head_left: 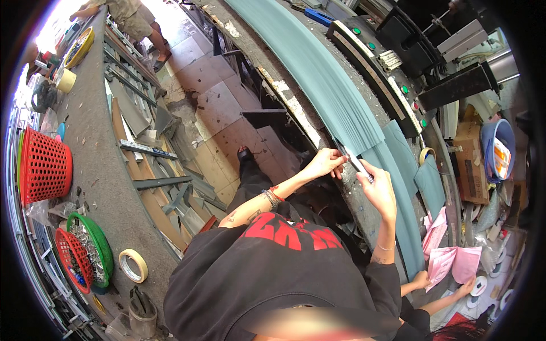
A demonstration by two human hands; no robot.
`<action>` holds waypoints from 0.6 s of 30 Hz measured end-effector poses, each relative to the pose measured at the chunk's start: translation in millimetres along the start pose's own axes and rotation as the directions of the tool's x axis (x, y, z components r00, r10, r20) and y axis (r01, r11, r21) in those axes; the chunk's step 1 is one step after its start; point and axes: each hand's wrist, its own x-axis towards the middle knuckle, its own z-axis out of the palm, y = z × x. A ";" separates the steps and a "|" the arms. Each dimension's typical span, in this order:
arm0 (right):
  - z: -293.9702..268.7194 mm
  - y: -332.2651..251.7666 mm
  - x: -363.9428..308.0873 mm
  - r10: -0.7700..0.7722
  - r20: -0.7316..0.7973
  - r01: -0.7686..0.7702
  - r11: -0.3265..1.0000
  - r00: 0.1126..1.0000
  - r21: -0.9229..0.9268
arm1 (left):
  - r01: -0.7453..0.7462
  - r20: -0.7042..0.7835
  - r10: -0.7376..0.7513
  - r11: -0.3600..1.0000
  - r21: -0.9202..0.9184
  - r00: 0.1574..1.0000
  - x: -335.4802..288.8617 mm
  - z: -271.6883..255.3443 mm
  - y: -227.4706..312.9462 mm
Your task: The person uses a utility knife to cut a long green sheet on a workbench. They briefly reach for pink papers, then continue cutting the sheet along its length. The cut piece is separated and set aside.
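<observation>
Head view: right of centre, right hand [379, 190] grasps tool [360, 167] beside strips [324, 85]; left hand [323, 165] curled near its tip, hold undeterminable. Step, as judged: working strips' edge; next move calls for steady tip control.

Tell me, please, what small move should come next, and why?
Probably the left hand should ease slightly away from the front end of the slim silver tool: the hand's fingertips are close to that end, which the right hand points toward the blue-green sheets. Whether it carries a blade is too small to tell.
</observation>
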 end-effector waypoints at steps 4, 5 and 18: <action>-2.8 0.8 -7.6 0.033 0.013 -0.033 0.998 0.999 0.055 | -0.024 -0.011 0.024 1.000 -0.017 1.000 0.2 3.1 1.5; -3.1 2.0 -8.8 0.049 0.016 -0.050 0.996 0.999 0.075 | -0.027 -0.016 0.027 1.000 -0.008 1.000 0.2 3.1 1.5; 22.8 -11.8 43.1 -0.107 -0.014 0.108 0.991 0.994 0.074 | -0.055 -0.036 0.057 0.998 0.042 0.998 2.1 1.9 -0.9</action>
